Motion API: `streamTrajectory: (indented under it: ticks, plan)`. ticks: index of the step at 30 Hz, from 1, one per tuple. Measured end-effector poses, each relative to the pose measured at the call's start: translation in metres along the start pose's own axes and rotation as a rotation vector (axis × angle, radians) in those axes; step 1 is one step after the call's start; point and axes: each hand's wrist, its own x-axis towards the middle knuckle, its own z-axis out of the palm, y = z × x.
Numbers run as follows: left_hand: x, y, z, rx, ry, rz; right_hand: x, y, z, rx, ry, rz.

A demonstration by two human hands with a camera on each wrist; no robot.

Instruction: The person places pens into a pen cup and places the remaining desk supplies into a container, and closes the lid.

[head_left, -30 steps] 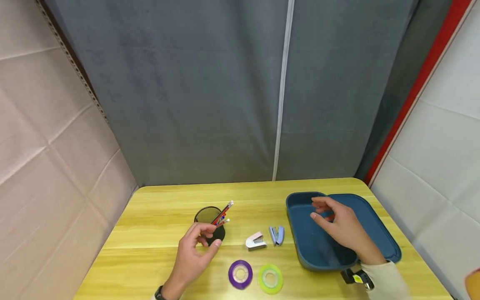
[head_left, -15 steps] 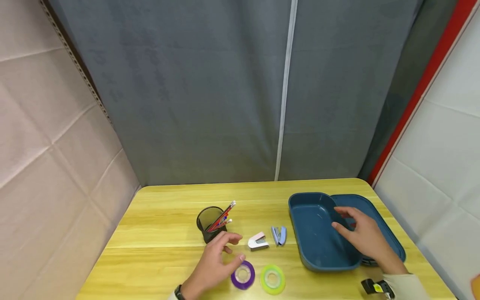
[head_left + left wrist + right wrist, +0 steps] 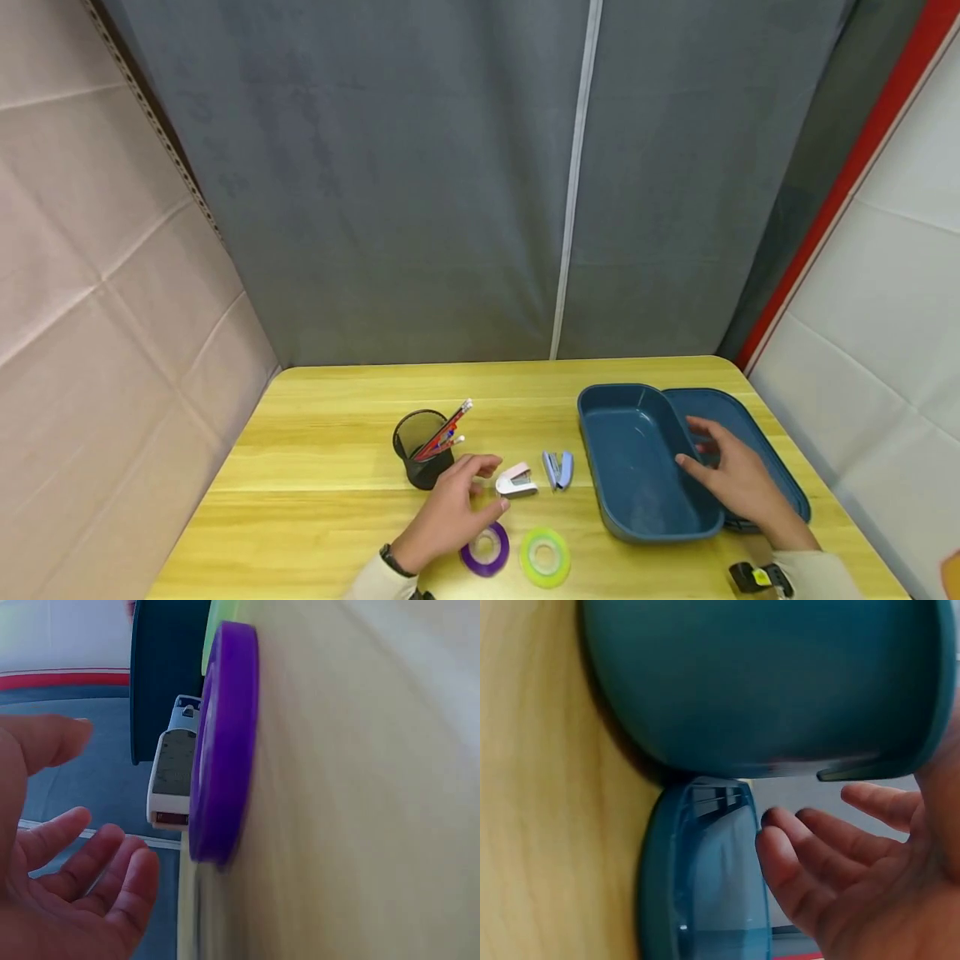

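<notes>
My left hand (image 3: 457, 508) hovers by the white-and-pink stapler (image 3: 515, 482), its thumb and fingers apart with nothing between them. Below it lies the purple tape roll (image 3: 484, 560), partly covered by the hand in the head view; the left wrist view shows that roll (image 3: 229, 742) on edge in front of the stapler (image 3: 171, 780). At the right, my right hand (image 3: 735, 483) is at the right rim of the blue box (image 3: 637, 467). Its thumb overlaps that rim, while in the right wrist view the loosely bent fingers (image 3: 787, 874) are outside the box wall (image 3: 765, 690).
A black mesh pen cup (image 3: 426, 471) with several pencils (image 3: 444, 432) stands left of the staplers. A blue stapler (image 3: 557, 471) and a green tape roll (image 3: 545, 558) lie near the middle. The blue lid (image 3: 780, 479) lies right of the box, on the wooden table (image 3: 300, 467).
My left hand has moved right, away from the pen cup to the white-and-pink stapler; the pencils now rest in the cup. My right hand has shifted from over the box to its right rim.
</notes>
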Motion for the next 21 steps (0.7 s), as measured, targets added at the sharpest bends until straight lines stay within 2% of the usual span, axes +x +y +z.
streamTrajectory:
  ticks: [7,13,21]
  plan:
    - [0.011,-0.004,0.006,0.029,-0.018,-0.024,0.001,0.006,0.004,0.039,-0.043,0.042]
    - [0.018,-0.004,0.01,0.0,-0.067,-0.059,0.0,0.008,0.006,0.103,-0.049,0.036]
    - [0.024,-0.005,0.015,0.02,-0.075,-0.055,0.0,0.009,0.005,0.114,-0.048,0.039]
